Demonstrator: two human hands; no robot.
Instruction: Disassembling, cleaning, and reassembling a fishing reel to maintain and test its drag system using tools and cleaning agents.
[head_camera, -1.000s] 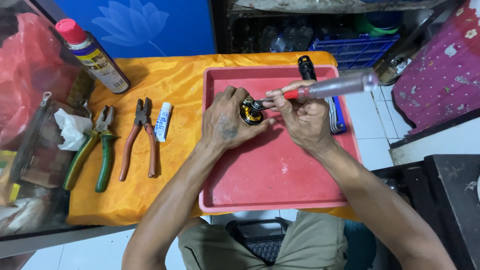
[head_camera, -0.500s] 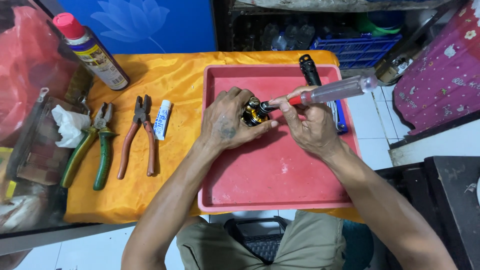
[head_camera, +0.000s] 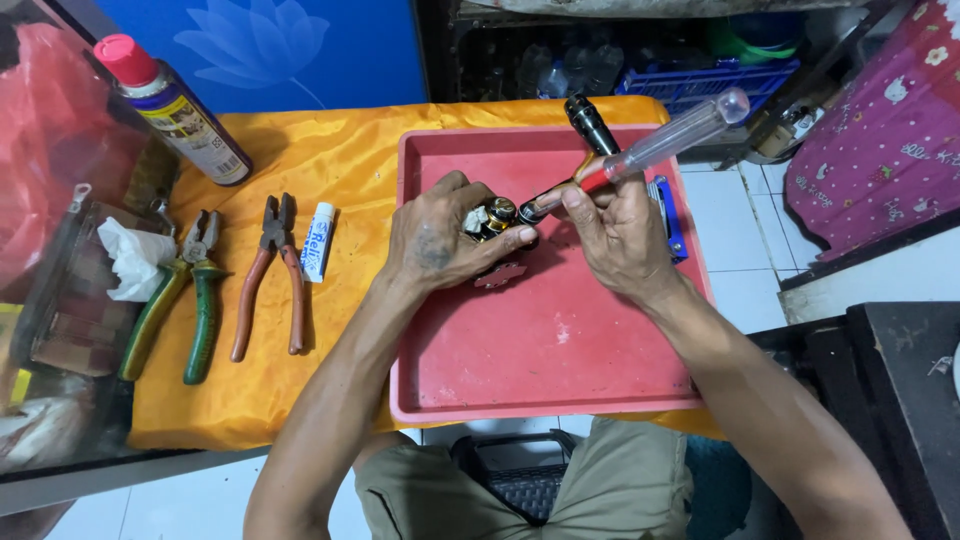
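Pliers with green handles (head_camera: 185, 300) lay far left on the yellow cloth (head_camera: 330, 160) covering the surface, beside pliers with brown handles (head_camera: 268, 275) and a small white tube (head_camera: 318, 240). A spray can with a red cap (head_camera: 175, 105) lay above them. Over the red tray (head_camera: 560, 380), the left hand (head_camera: 440, 240) was curled tight around a small black and gold metal part (head_camera: 495, 215). The right hand (head_camera: 620, 235) gripped a screwdriver with a clear handle (head_camera: 660, 145), its tip touching that part.
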